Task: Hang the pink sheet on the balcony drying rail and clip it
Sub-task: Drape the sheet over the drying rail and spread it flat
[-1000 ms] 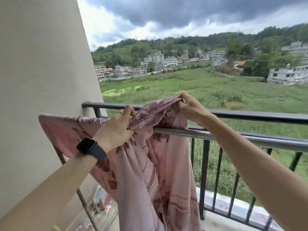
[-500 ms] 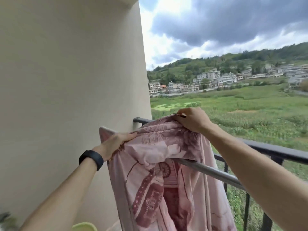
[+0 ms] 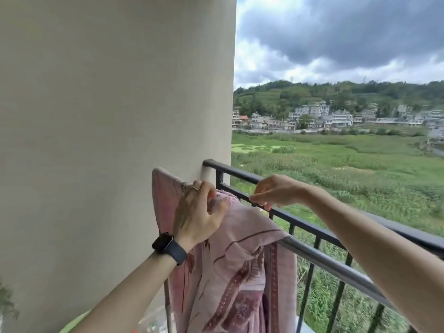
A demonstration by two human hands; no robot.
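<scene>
- Plain beige plaster wall (image 3: 108,116) fills the left half.
- Black square smartwatch (image 3: 168,247) sits on the left wrist.
- Left hand (image 3: 197,212) is near the wall, fingers curled and clamped on a bunched top fold of the pink patterned cotton sheet (image 3: 240,272); thin ring (image 3: 195,188) on one finger.
- The sheet is draped over the grey metal drying rail (image 3: 336,263) at its wall end, bunched at the top and hanging down both sides.
- Right hand (image 3: 276,193) is just right of the sheet, fingers curled down with the tips at the rail; cannot tell if it pinches anything, and it is off the sheet.
- Black metal balcony railing (image 3: 230,171) runs beyond the drying rail, from the wall off to the right.
- Green overgrown field (image 3: 336,169) lies beyond, with houses, a hill and dark clouds behind.
</scene>
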